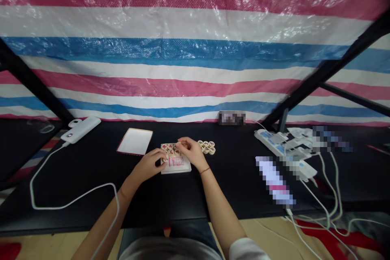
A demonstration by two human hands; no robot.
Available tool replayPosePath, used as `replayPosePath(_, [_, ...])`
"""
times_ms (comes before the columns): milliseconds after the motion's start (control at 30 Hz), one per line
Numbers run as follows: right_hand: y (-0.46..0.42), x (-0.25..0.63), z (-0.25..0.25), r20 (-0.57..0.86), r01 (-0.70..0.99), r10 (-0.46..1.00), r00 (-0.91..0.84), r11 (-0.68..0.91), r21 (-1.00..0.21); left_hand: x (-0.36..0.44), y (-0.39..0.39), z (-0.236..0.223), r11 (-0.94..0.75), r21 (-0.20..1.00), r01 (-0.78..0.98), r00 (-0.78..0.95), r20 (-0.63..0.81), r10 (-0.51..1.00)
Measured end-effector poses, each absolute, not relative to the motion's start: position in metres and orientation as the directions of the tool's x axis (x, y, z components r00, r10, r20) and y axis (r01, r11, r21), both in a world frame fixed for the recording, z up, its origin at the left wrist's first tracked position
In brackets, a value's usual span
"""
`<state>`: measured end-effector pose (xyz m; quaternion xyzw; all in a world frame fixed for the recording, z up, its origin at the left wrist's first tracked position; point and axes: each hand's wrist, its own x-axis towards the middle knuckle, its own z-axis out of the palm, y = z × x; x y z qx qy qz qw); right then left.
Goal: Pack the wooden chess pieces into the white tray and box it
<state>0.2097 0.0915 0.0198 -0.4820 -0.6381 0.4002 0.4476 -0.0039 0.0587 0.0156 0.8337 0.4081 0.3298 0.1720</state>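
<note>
A small white box [179,168] with a red grid drawing lies on the black table. Round Chinese chess pieces [171,152] with red characters stand in two rows in its far part. My left hand [151,165] curls at the box's left side, thumb and fingers bent toward each other; what lies between them is too small to make out. From the right, my right hand [191,152] reaches over the box, its fingertips closed on a piece at the far edge. Just right of that hand sit several more pieces [209,146] with black characters.
A shallow white lid [135,141] lies left of the box. Farther left is a white power bank [81,129] with a cable [70,204] crossing my left forearm. At right are a phone [275,180], a power strip [271,141] and cables. A striped sheet [170,93] hangs behind.
</note>
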Motion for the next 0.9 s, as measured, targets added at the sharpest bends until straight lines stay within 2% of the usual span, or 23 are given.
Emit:
replayPosePath(200, [0.088, 0.215, 0.02, 0.183, 0.257, 0.975, -0.124, 0.21, -0.943, -0.001, 0.06, 0.021, -0.633, 0.371, 0.68, 0.548, 0.316, 0.774])
replayPosePath(367, [0.078, 0.211, 0.022, 0.198, 0.344, 0.962, -0.186, 0.253, -0.904, -0.004, 0.058, 0.026, -0.642, 0.32, 0.697, 0.558, 0.32, 0.766])
replayPosePath(467, [0.067, 0.203, 0.026, 0.283, 0.416, 0.913, -0.294, 0.389, -0.822, -0.006, 0.059, 0.023, -0.616, 0.349, 0.706, 0.514, 0.346, 0.785])
replayPosePath(567, [0.057, 0.192, 0.028, 0.343, 0.459, 0.841, -0.419, 0.522, -0.719, -0.008, 0.061, 0.017, -0.547, 0.442, 0.711, 0.394, 0.394, 0.83])
replayPosePath(733, [0.053, 0.18, 0.024, 0.267, 0.577, 0.824, -0.499, 0.546, -0.608, -0.01, 0.06, 0.01, -0.409, 0.571, 0.712, 0.243, 0.346, 0.906])
replayPosePath(900, [0.055, 0.181, 0.022, 0.266, 0.581, 0.804, -0.532, 0.575, -0.576, -0.01, 0.057, 0.011, -0.374, 0.586, 0.719, 0.19, 0.352, 0.917])
